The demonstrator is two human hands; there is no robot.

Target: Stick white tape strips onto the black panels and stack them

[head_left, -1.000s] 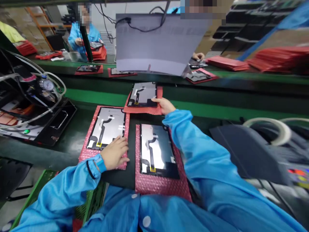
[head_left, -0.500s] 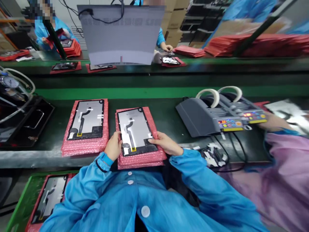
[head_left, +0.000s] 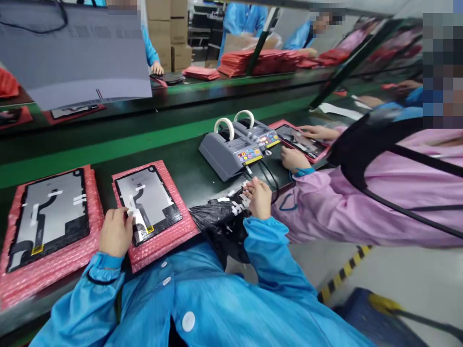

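Note:
A display panel [head_left: 152, 193], silver-backed with a black frame and dark flex cable, lies on a stack of pink bubble-wrap bags [head_left: 184, 219]. My left hand [head_left: 116, 232] is closed at the panel's left edge, its fingertips on that edge. Over a black plastic bag [head_left: 213, 212] at the table edge, my right hand [head_left: 259, 198] is raised with fingers pinched together. Anything small between those fingertips is too hard to make out. White tape scraps [head_left: 237, 208] cling to the bag beneath it. A second display panel [head_left: 54, 207] rests on another pink stack to the left.
Two grey tape dispensers [head_left: 226, 154] with white rolls stand beyond my right hand. To the right, a co-worker in a pink sleeve [head_left: 318, 193] handles another panel [head_left: 300, 140]. A monitor [head_left: 83, 58] hangs at the upper left. Red bags [head_left: 267, 62] are piled on the far bench.
The view has swung right. My right hand has let go of the panel's right side and moved right, over the black bag. My left hand has stayed at the panel's left edge.

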